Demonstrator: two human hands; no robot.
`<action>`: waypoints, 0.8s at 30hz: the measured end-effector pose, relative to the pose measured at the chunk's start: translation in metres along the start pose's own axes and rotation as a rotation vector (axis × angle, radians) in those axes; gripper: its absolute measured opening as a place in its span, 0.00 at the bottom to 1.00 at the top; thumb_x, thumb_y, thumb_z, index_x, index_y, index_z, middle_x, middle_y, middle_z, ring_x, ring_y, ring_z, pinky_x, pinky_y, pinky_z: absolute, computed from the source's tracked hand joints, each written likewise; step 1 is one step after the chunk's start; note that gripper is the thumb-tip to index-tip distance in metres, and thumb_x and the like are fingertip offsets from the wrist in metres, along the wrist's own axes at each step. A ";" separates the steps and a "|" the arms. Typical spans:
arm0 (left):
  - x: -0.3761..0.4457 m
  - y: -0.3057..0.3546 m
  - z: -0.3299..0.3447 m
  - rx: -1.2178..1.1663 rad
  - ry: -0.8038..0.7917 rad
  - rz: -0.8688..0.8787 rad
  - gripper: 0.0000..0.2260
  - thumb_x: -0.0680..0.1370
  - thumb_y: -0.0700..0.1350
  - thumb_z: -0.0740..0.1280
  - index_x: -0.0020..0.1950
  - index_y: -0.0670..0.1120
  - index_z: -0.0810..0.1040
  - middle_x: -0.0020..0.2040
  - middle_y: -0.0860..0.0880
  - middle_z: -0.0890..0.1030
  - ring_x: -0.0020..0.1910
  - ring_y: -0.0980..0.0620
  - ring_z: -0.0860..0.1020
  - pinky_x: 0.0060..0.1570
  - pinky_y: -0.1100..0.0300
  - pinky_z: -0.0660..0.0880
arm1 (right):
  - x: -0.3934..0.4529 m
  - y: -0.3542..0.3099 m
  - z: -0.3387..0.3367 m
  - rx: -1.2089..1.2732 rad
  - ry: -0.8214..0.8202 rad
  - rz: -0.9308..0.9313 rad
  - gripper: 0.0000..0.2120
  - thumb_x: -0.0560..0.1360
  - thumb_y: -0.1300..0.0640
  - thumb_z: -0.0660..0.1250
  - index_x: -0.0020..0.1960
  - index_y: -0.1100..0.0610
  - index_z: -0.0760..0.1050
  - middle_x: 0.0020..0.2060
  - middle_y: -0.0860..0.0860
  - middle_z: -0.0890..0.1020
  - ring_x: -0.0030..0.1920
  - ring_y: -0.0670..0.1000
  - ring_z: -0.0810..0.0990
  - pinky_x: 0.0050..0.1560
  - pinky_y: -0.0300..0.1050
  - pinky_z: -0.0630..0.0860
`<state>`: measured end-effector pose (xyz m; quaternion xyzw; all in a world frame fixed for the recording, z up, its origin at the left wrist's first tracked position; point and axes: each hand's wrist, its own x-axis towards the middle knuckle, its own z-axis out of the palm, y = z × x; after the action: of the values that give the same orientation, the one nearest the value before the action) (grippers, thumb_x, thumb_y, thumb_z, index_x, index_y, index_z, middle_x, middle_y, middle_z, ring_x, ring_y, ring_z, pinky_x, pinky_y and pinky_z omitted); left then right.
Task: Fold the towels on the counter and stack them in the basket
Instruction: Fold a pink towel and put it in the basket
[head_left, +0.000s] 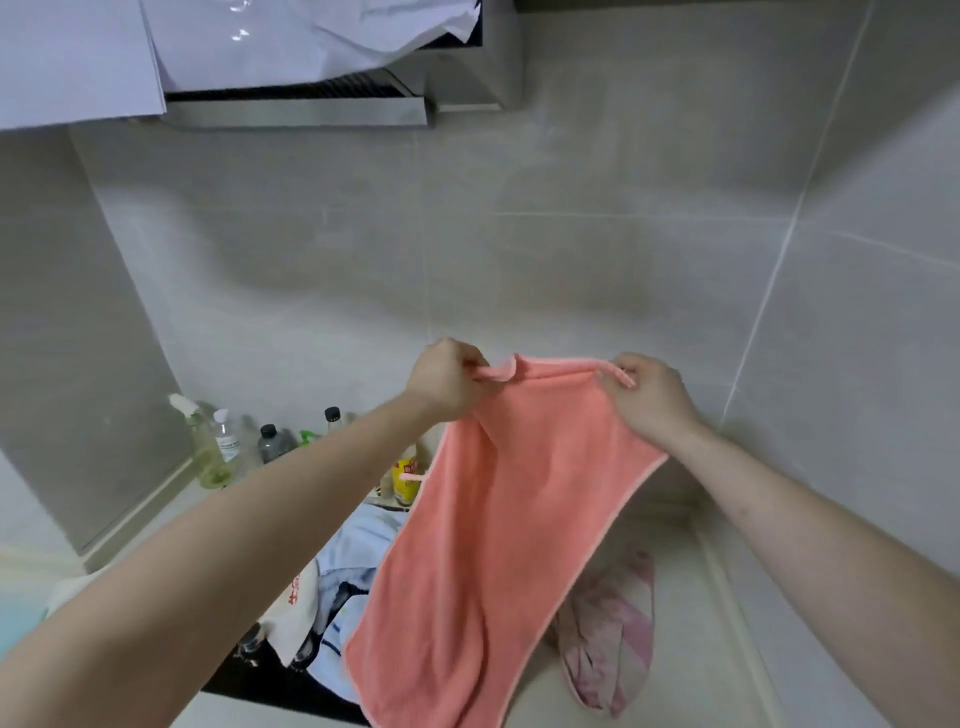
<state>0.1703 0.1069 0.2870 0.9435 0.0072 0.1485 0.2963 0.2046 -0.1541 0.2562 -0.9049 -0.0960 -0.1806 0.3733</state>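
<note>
A: What sits closest to the lens?

B: Two bare forearms reaching forward, and the lower hem of a coral towel (483, 545) hanging between them, almost at the bottom edge of the view.

A: How is the towel held?

B: By its top edge. The left hand (445, 382) has its fingers curled and pinches the upper left corner; the right hand (649, 397) does the same at the upper right corner, where a small hanging loop sticks out. The two hands are apart, with the top hem stretched between them. The cloth hangs in the air in front of the tiled wall (571, 234), above the tabletop (691, 623), slanting down toward the left.

A: Anything else of cloth down there?

B: Yes. A crumpled pink and white towel (610, 639) lies on the tabletop to the right, just beside the hanging one. To the left a heap of light blue and white cloth (353, 561) lies partly behind the coral towel, over a dark surface (249, 680); a white piece with red print (296, 597) lies on that heap.

A: And the back corner?

B: Several bottles (223, 441) stand by the wall on the left, one with a spray top, and a yellow-labelled container (405, 475) peeks out just at the coral towel's left edge. At the top a steel range hood (301, 104) hangs with white sheeting (291, 36) draped over it.

A: Is the basket in sight?

B: I cannot tell.
</note>
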 end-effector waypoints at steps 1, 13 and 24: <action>0.011 0.006 -0.003 -0.068 0.049 -0.033 0.13 0.73 0.52 0.75 0.35 0.47 0.79 0.30 0.51 0.75 0.32 0.50 0.74 0.30 0.57 0.65 | 0.012 -0.009 -0.012 -0.014 0.054 -0.037 0.12 0.78 0.52 0.69 0.38 0.55 0.77 0.35 0.54 0.82 0.42 0.57 0.80 0.39 0.47 0.70; 0.074 0.091 -0.092 -0.524 0.346 0.141 0.22 0.76 0.62 0.67 0.40 0.43 0.73 0.32 0.49 0.78 0.35 0.40 0.80 0.39 0.45 0.82 | 0.079 -0.072 -0.138 -0.071 0.531 -0.226 0.08 0.77 0.51 0.68 0.51 0.54 0.81 0.47 0.54 0.86 0.51 0.60 0.83 0.49 0.49 0.75; 0.003 0.058 -0.068 -0.372 0.172 0.207 0.12 0.79 0.50 0.67 0.37 0.47 0.78 0.28 0.57 0.72 0.28 0.58 0.69 0.33 0.60 0.66 | -0.011 -0.038 -0.128 -0.108 0.371 -0.255 0.08 0.77 0.48 0.71 0.48 0.52 0.82 0.40 0.52 0.86 0.43 0.56 0.83 0.45 0.51 0.78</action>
<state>0.1490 0.0971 0.3736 0.8521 -0.0919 0.2570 0.4466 0.1502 -0.2187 0.3607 -0.8554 -0.1294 -0.3945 0.3097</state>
